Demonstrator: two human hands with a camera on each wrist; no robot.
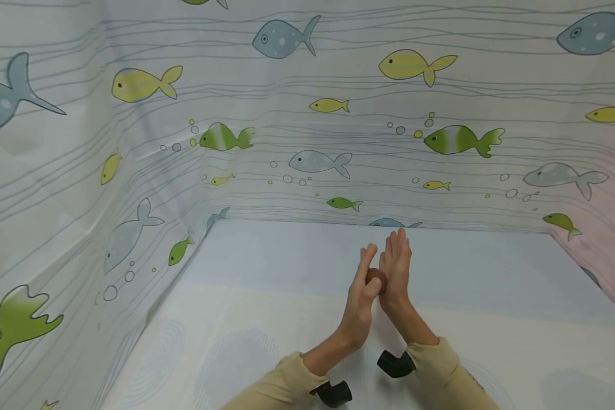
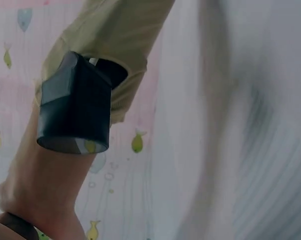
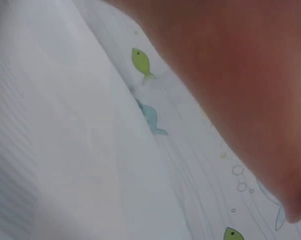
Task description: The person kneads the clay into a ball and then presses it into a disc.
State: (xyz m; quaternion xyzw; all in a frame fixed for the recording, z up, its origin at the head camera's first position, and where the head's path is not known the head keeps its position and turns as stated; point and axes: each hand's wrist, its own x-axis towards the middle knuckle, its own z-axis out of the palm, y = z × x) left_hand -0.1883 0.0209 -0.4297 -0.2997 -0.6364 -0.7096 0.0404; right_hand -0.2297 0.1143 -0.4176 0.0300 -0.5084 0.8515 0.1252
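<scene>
A brown rounded lump (image 1: 376, 280), its material unclear, is between the two palms above the table. My left hand (image 1: 360, 299) lies against its left side, fingers mostly straight and pointing up, thumb across the near face of the lump. From the right, my right hand (image 1: 397, 273) faces it with straight fingers held together. Part of the dark lump (image 2: 18, 226) shows at the lower left corner of the left wrist view, below the other forearm (image 2: 50, 175). Blurred bare skin (image 3: 230, 85) fills the upper right of the right wrist view; the lump is hidden there.
A white and pale blue table surface (image 1: 266, 256) lies under the hands. Fish-printed curtain (image 1: 297, 131) surrounds it at the back and left, with a pink part (image 1: 610, 228) at right. Black wrist mounts (image 1: 396, 364) stick out by both sleeves.
</scene>
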